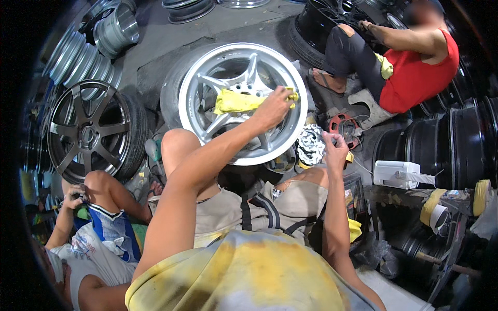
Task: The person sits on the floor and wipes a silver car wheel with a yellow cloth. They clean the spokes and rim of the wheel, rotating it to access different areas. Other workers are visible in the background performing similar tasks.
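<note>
A silver multi-spoke wheel rim [248, 156] lies face up in front of my knees, on top of a tire. My left arm reaches across it. At the rim's right inner side, my left hand [275, 108] is closed on a yellow cloth [233, 102]; part of it is draped over the spokes and a bit shows past the fingers. Just off the rim's right edge, my right hand [336, 147] is raised with its fingers pinched. What they hold, if anything, is too small to make out. A crumpled, shiny silver piece [311, 145] lies beside that hand.
A dark bronze wheel with a tire [87, 136] leans at the left, near a seated person in blue shorts [110, 228]. Another person in a red top [423, 72] works at a black wheel [316, 31]. Black rims [430, 147] and a white box [397, 173] stand right.
</note>
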{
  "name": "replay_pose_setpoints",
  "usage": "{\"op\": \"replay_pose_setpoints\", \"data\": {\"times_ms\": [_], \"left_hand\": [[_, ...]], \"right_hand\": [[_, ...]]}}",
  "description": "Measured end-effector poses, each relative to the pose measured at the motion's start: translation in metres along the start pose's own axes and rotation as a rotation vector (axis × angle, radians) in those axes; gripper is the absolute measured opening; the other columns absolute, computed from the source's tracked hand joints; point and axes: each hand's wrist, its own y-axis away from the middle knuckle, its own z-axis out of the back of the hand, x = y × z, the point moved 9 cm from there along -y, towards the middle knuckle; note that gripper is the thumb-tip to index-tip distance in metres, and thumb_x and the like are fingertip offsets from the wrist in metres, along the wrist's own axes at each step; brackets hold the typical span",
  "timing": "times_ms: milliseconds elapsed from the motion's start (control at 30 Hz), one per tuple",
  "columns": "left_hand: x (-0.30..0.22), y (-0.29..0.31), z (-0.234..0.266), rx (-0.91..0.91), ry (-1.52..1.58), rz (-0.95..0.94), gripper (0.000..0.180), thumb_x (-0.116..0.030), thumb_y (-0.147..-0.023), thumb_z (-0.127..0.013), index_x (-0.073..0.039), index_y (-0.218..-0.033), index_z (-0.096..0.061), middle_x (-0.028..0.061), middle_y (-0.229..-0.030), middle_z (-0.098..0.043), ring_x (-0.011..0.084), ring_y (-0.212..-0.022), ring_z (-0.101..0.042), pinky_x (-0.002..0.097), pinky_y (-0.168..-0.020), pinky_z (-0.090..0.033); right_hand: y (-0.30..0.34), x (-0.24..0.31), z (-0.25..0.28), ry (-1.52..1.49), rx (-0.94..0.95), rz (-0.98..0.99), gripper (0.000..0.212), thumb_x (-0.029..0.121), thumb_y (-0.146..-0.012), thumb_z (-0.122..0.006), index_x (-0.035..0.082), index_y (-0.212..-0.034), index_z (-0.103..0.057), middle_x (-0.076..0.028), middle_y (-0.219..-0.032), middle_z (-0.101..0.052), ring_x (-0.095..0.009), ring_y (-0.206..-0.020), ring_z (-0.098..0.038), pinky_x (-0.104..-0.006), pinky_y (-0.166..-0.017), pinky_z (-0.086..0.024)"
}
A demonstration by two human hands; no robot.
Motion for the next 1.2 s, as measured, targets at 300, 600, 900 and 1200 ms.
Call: {"op": "replay_pose_setpoints", "data": {"times_ms": [300, 600, 900, 1200], "left_hand": [[0.017, 0.026, 0.022, 0.098, -0.175, -0.015, 0.028, 0.000, -0.079, -0.061, 0.001, -0.106, -0.070, 0.0135, -0.124, -0.058, 0.0299, -0.113, -0.054, 0.0381, -0.099, -0.049], [0.078, 0.068, 0.057, 0.139, -0.208, 0.316, 0.024, -0.002, -0.076, -0.067, 0.001, -0.100, -0.069, 0.0171, -0.099, -0.063, 0.0334, -0.106, -0.060, 0.0416, -0.093, -0.053], [0.027, 0.075, 0.021, 0.276, -0.146, 0.233, 0.043, 0.002, -0.076, -0.060, 0.003, -0.118, -0.066, 0.0210, -0.125, -0.053, 0.0361, -0.115, -0.049, 0.0419, -0.102, -0.045], [-0.057, 0.131, 0.012, 0.399, 0.197, 0.101, 0.030, 0.002, -0.073, -0.068, -0.001, -0.102, -0.073, 0.0178, -0.125, -0.057, 0.0363, -0.110, -0.058, 0.0434, -0.100, -0.049]], "right_hand": [[0.033, -0.001, -0.004, 0.052, 0.066, 0.036, 0.019, 0.016, -0.089, -0.078, -0.001, -0.091, -0.069, -0.001, -0.081, -0.067, -0.005, -0.074, -0.056, -0.0228, -0.068, -0.046], [0.054, -0.035, 0.000, 0.039, -0.003, -0.100, 0.023, 0.021, -0.093, -0.075, 0.000, -0.092, -0.066, -0.003, -0.090, -0.065, -0.009, -0.082, -0.057, -0.0262, -0.076, -0.048], [0.072, -0.014, -0.033, 0.039, 0.094, -0.014, 0.020, 0.019, -0.094, -0.074, 0.003, -0.104, -0.067, 0.001, -0.076, -0.063, -0.004, -0.059, -0.052, -0.0203, -0.052, -0.041], [0.077, -0.001, -0.046, -0.049, 0.105, -0.045, 0.023, 0.012, -0.092, -0.074, 0.001, -0.111, -0.068, -0.001, -0.081, -0.065, -0.005, -0.066, -0.057, -0.0201, -0.056, -0.043]]}}
